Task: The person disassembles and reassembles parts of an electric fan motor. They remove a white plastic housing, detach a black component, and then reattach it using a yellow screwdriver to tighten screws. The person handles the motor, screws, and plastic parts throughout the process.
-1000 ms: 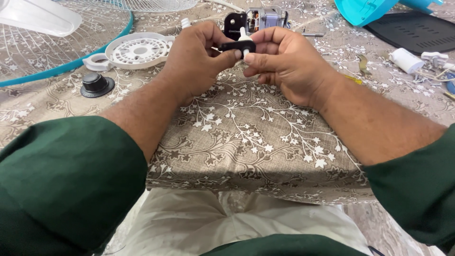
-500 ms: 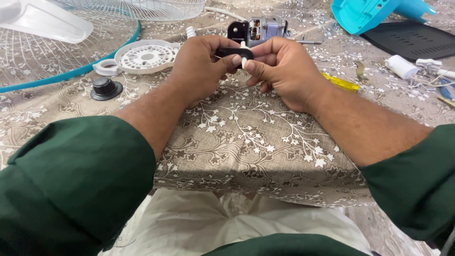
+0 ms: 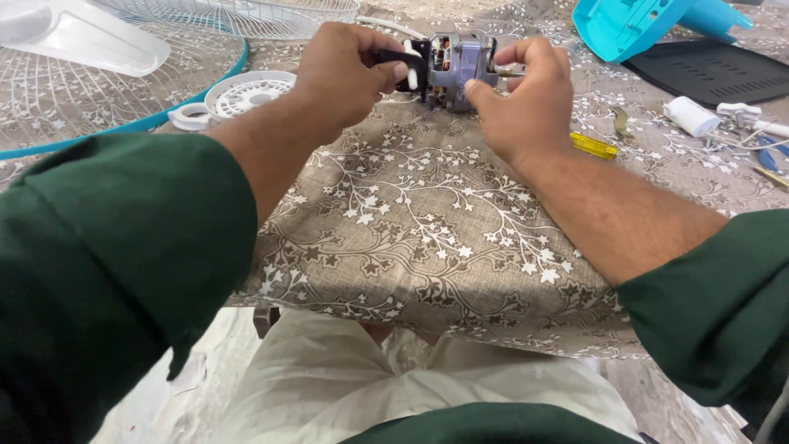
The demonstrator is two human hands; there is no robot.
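A small fan motor (image 3: 457,67) with a metal body and copper windings sits at the far side of the patterned tablecloth (image 3: 427,222). My left hand (image 3: 345,74) pinches a small black part (image 3: 400,59) against the motor's left end. On the motor's right side, my right hand (image 3: 526,103) grips the body, with fingers around the shaft end. Both forearms reach forward out of green sleeves.
A wire fan guard with a teal rim (image 3: 123,90) and a translucent white blade (image 3: 82,37) lie at the left. A white round cover (image 3: 246,92) sits beside them. At the right are a teal housing (image 3: 649,25), a black panel (image 3: 715,72), a yellow-handled tool (image 3: 593,145) and small white parts (image 3: 692,115).
Both hands moved away from me to the motor at the far side. The small black part went from between both hands to the motor's left end.
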